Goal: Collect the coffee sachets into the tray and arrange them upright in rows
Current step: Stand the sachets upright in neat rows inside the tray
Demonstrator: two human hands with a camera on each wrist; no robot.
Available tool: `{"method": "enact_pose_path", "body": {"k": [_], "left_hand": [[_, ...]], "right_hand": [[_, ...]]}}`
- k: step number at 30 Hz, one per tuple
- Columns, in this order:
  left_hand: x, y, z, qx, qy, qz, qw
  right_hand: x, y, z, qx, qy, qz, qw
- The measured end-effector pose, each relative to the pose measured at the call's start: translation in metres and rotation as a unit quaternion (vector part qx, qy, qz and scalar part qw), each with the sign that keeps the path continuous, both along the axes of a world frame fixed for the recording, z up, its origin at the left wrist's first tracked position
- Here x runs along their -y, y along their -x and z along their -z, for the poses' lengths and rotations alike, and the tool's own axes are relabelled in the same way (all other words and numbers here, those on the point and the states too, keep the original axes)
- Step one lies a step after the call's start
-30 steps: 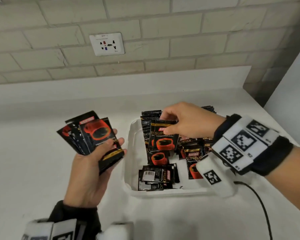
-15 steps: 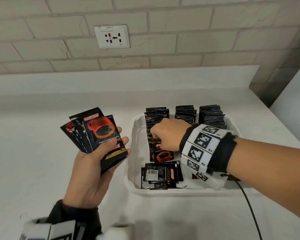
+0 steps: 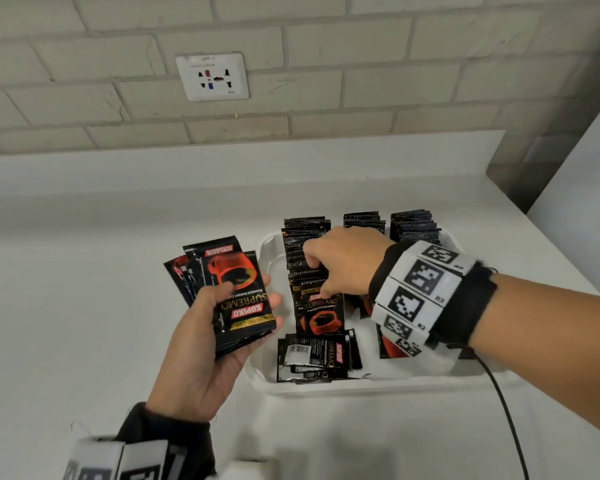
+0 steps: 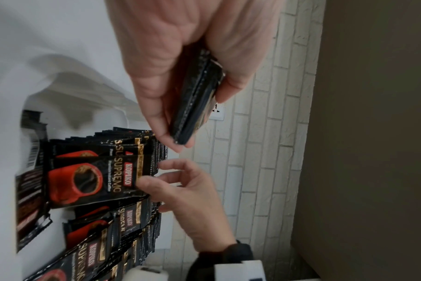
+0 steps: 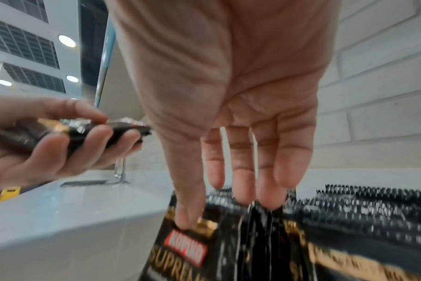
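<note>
- On the desk near its right edge sits the white tray (image 3: 361, 389), three upright sachet rows (image 3: 364, 221) along its far wall.
- Left hand (image 3: 201, 358) clasps a fanned spare bundle (image 3: 236, 296) beside the tray, ready to feed.
- Right hand (image 3: 340, 268), fingers straight, now presses the left row's front sachet (image 3: 321, 311) upright; a second ago it pinched that sachet above the tray.

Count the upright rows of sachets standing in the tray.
3. All stand at the far end of the tray: the left row under the right hand, the middle row, the right row. Their near ends are hidden by the arm.
</note>
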State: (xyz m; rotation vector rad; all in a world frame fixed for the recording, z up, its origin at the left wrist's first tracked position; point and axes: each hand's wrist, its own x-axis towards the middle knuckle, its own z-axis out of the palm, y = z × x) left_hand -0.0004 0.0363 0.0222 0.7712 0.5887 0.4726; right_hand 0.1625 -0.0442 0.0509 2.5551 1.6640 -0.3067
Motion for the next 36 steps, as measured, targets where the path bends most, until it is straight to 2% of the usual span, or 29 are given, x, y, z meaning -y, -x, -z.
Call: {"method": "enact_pose_path", "body": {"k": [3,6,8,10,14,19,23,24,25,26,28,30,31,33,36], "left_hand": [[0.002,-0.001,0.002,-0.023,-0.01,0.022,0.999],[0.006,-0.003,0.002,-0.034,-0.044,0.035,0.998],[0.012,-0.006,0.0,-0.023,-0.051,0.038,0.998],[0.016,-0.01,-0.001,-0.013,-0.056,0.04,0.998],[0.018,-0.016,-0.005,0.011,-0.058,0.005,0.998],[0.027,-0.026,-0.014,0.043,-0.078,-0.025,0.996],[0.031,-0.03,-0.016,0.046,-0.062,-0.024,0.997],[0.03,-0.03,-0.015,0.043,-0.061,-0.026,0.997],[0.029,-0.029,-0.014,0.04,-0.062,-0.026,0.997],[0.027,-0.027,-0.014,0.036,-0.063,-0.027,0.997],[0.026,-0.025,-0.012,0.026,-0.064,-0.03,0.997],[0.025,-0.024,-0.011,0.016,-0.06,-0.032,0.998],[0.026,-0.024,-0.011,0.014,-0.056,-0.03,0.998],[0.028,-0.024,-0.011,0.007,-0.052,-0.019,0.998],[0.031,-0.026,-0.013,0.0,-0.057,-0.006,0.998]], "right_hand": [[0.007,-0.005,-0.014,-0.026,-0.078,0.028,0.996],[0.013,-0.004,-0.025,-0.146,-0.171,0.078,0.971],[0.015,0.003,-0.026,-0.263,-0.195,0.113,0.938],[0.017,0.01,-0.023,-0.365,-0.175,0.132,0.905],[0.025,0.019,-0.013,-0.49,-0.13,0.135,0.851],[0.035,0.021,-0.016,-0.565,-0.228,0.194,0.769],[0.052,-0.004,-0.044,-0.576,-0.371,0.239,0.688],[0.06,-0.011,-0.05,-0.552,-0.395,0.248,0.691],[0.068,-0.018,-0.054,-0.515,-0.403,0.252,0.713],[0.077,-0.024,-0.054,-0.472,-0.396,0.249,0.747],[0.093,-0.035,-0.051,-0.377,-0.337,0.222,0.834],[0.104,-0.041,-0.043,-0.27,-0.225,0.163,0.922],[0.106,-0.041,-0.038,-0.221,-0.16,0.124,0.954],[0.105,-0.037,-0.026,-0.154,-0.035,0.051,0.986],[0.094,-0.031,-0.004,-0.091,0.095,-0.003,0.991]]}}
